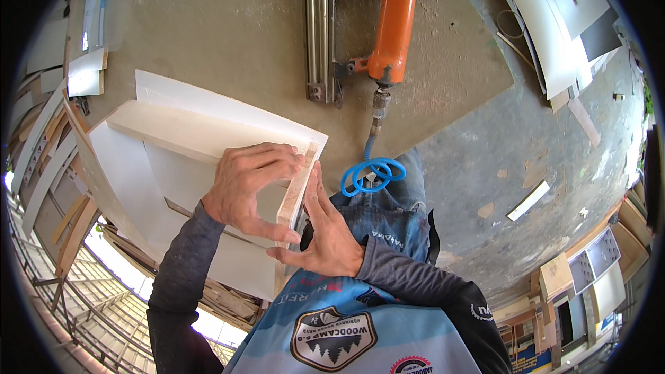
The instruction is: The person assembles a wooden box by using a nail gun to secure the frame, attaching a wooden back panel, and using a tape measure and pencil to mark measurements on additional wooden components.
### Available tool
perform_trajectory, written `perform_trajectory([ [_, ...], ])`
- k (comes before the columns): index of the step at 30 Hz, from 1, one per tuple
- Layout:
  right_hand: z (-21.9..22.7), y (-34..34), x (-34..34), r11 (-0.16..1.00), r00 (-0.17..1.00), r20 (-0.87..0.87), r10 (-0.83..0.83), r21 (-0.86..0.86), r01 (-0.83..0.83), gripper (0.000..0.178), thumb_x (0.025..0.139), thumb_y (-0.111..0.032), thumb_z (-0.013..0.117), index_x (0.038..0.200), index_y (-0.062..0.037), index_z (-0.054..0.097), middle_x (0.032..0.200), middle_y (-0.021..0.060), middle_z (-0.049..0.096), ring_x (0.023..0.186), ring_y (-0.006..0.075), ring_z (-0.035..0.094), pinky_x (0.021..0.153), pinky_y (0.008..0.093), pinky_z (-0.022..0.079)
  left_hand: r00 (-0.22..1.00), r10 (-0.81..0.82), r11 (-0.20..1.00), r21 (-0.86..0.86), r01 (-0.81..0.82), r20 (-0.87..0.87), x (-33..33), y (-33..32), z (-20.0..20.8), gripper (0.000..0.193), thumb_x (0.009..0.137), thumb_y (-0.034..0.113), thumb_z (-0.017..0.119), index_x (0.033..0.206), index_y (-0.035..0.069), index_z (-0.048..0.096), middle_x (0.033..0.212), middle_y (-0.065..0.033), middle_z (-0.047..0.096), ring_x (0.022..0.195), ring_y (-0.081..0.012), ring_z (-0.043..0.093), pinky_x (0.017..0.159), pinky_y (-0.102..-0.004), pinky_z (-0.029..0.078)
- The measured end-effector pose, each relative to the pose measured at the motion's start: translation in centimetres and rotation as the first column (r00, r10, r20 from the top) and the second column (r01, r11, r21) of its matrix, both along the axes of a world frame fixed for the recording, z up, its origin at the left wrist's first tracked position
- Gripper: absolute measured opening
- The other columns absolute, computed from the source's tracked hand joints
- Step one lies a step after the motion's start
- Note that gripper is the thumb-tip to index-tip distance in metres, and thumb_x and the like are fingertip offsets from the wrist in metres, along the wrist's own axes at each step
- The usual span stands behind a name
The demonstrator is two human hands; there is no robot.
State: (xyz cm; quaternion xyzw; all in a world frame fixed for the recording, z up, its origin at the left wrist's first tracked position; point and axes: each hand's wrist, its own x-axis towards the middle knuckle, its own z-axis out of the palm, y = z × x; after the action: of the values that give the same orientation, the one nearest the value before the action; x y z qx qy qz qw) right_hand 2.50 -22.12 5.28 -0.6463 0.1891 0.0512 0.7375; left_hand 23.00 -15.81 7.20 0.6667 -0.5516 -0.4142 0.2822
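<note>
A frame of pale wood strips and white panels (187, 125) stands tilted at my left, its corner close to my lap. A short wood strip (296, 190) runs along its near right edge. My left hand (246, 183) grips this strip from the inner side, fingertips at the far end and thumb at the near end. On the outer side, my right hand (325, 225) holds the same strip, fingers along its face and thumb near the left thumb. The hands cover part of the strip, so its exact joint with the panel is hidden.
Ahead lies an orange nail gun (393, 34) with a metal magazine (320, 34) and a looped blue air hose (374, 174). White sheets (547, 21) lie at the far right, a small white strip (528, 200) on the grey floor. Wood offcuts (76, 232) are stacked at the left.
</note>
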Motion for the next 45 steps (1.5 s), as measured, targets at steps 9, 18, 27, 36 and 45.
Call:
perform_trajectory([
  [9, -2.2, -5.6, -0.7, 0.992, 0.994, -0.109, -0.023, 0.124, 0.037, 0.074, 0.08, -0.037, 0.071, 0.133, 0.0085, 0.047, 0.136, 0.0309, 0.047, 0.114, 0.0449, 0.059, 0.094, 0.0464, 0.049, 0.998, -0.028, 0.997, 0.071, 0.024, 0.053, 0.1, 0.0, 0.4, 0.077, 0.059, 0.067, 0.078, 0.092, -0.001, 0.066, 0.092, -0.0092, 0.067, 0.089, -0.0276, 0.064, 0.068, -0.0382, 0.054],
  [18, -4.7, -6.6, 2.6, 0.997, 0.999, -0.028, 0.022, 0.073, -0.02, 0.046, 0.084, -0.026, 0.052, 0.118, 0.0042, 0.053, 0.118, 0.0235, 0.054, 0.097, 0.0431, 0.059, 0.082, 0.0452, 0.048, 0.999, -0.028, 0.994, 0.109, 0.024, 0.038, -0.1, -0.3, 0.5, 0.074, 0.052, 0.06, 0.081, 0.091, -0.001, 0.066, 0.103, -0.0076, 0.07, 0.085, -0.0284, 0.056, 0.067, -0.0384, 0.052],
  [27, -4.2, -5.9, 2.2, 0.992, 0.997, -0.058, 0.055, -0.107, -0.061, 0.049, 0.078, -0.02, 0.053, 0.121, 0.0033, 0.048, 0.122, 0.0204, 0.051, 0.094, 0.0401, 0.06, 0.08, 0.0463, 0.049, 0.998, -0.039, 0.996, 0.083, 0.035, 0.05, 0.1, -0.5, 0.6, 0.072, 0.056, 0.063, 0.08, 0.093, 0.004, 0.064, 0.091, -0.0064, 0.066, 0.089, -0.0253, 0.059, 0.067, -0.0368, 0.051],
  [36, -4.4, -5.7, 1.9, 0.968, 1.0, -0.004, -0.003, -0.249, 0.002, 0.042, 0.078, -0.01, 0.055, 0.118, 0.0009, 0.053, 0.116, 0.0172, 0.055, 0.081, 0.0326, 0.06, 0.07, 0.0415, 0.049, 0.998, -0.043, 0.994, 0.1, 0.039, 0.037, 0.1, -0.6, 0.6, 0.072, 0.056, 0.063, 0.08, 0.095, 0.004, 0.064, 0.095, -0.0075, 0.067, 0.091, -0.0256, 0.059, 0.07, -0.0372, 0.051],
  [45, 5.7, -10.1, -0.1, 0.462, 0.413, 0.214, -0.885, 0.508, 0.727, 0.015, 0.076, -0.004, 0.068, 0.087, -0.0061, 0.059, 0.087, 0.0009, 0.057, 0.068, 0.012, 0.05, 0.055, 0.0248, 0.04, 1.0, 0.004, 0.988, 0.156, -0.006, 0.016, -0.1, 0.0, 0.5, 0.074, 0.05, 0.06, 0.081, 0.09, 0.001, 0.064, 0.101, -0.0085, 0.068, 0.091, -0.0285, 0.058, 0.071, -0.0394, 0.051],
])
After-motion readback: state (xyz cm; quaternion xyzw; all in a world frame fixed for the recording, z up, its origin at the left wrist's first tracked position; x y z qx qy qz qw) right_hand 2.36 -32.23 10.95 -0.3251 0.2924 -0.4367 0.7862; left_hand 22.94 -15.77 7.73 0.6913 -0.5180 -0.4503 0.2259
